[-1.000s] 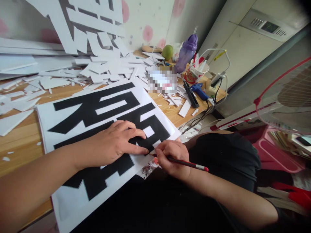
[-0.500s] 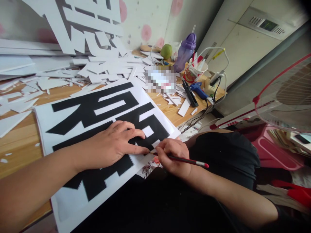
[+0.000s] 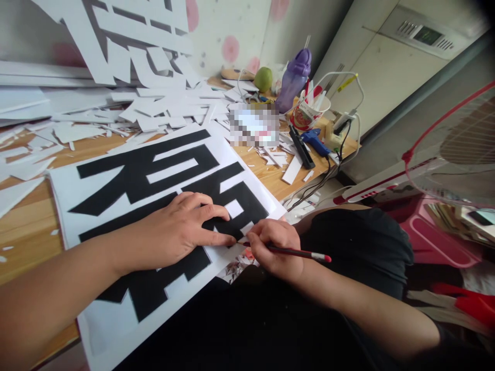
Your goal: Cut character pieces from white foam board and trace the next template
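Note:
A white sheet [image 3: 108,337] printed with a large black character lies over the near edge of the table. My left hand [image 3: 189,221] rests flat on it with fingers spread, the index fingertip and thumb toward its right part. Close beside that thumb, my right hand [image 3: 274,245] pinches a dark pencil [image 3: 297,252] with a red end and a pale band near it. The pencil's point is at the lower right of the print, near the left thumb's tip; the exact contact is hard to make out.
White cut scraps [image 3: 162,111] pile along the back of the wooden table [image 3: 34,216]. At the right stand a purple bottle [image 3: 292,82], a paper cup [image 3: 307,113] of tools and a blue glue gun [image 3: 316,141] with cables. A fan [image 3: 464,139] is at far right.
The view has shifted slightly, so the sheet and table appear a little further left. Both hands keep nearly the same places on the sheet, and the pencil is still held.

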Action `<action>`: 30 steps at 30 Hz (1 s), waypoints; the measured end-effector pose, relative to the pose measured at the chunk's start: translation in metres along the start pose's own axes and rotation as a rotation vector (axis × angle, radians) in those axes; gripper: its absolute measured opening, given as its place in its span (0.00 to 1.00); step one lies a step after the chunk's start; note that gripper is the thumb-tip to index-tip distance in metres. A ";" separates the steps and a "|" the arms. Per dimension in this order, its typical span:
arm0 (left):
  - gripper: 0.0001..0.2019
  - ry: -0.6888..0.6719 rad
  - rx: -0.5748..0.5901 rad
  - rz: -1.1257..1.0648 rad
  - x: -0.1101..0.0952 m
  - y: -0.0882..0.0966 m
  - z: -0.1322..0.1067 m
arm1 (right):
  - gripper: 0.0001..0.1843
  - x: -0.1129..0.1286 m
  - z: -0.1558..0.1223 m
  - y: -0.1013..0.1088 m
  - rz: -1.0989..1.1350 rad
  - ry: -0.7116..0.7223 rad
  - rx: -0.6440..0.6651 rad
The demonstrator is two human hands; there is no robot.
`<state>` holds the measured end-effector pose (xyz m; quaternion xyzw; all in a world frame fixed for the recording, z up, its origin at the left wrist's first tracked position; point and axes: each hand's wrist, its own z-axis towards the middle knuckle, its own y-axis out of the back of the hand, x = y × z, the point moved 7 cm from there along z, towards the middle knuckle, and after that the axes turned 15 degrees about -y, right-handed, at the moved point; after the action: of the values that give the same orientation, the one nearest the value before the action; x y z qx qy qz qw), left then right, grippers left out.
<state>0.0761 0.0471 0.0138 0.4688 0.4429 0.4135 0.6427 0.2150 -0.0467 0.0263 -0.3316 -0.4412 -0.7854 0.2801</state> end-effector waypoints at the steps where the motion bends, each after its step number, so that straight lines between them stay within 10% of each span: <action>1: 0.36 0.003 -0.001 0.001 0.000 0.000 0.000 | 0.18 0.000 0.000 0.000 -0.006 0.000 -0.003; 15: 0.33 0.001 -0.021 0.022 0.000 0.001 0.000 | 0.19 -0.009 0.000 0.004 -0.090 -0.055 -0.068; 30: 0.37 -0.005 0.010 0.022 0.001 0.000 -0.001 | 0.20 -0.030 0.006 0.006 0.334 -0.299 -0.055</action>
<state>0.0756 0.0479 0.0136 0.4779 0.4379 0.4173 0.6370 0.2392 -0.0399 0.0086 -0.5204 -0.3951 -0.6820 0.3286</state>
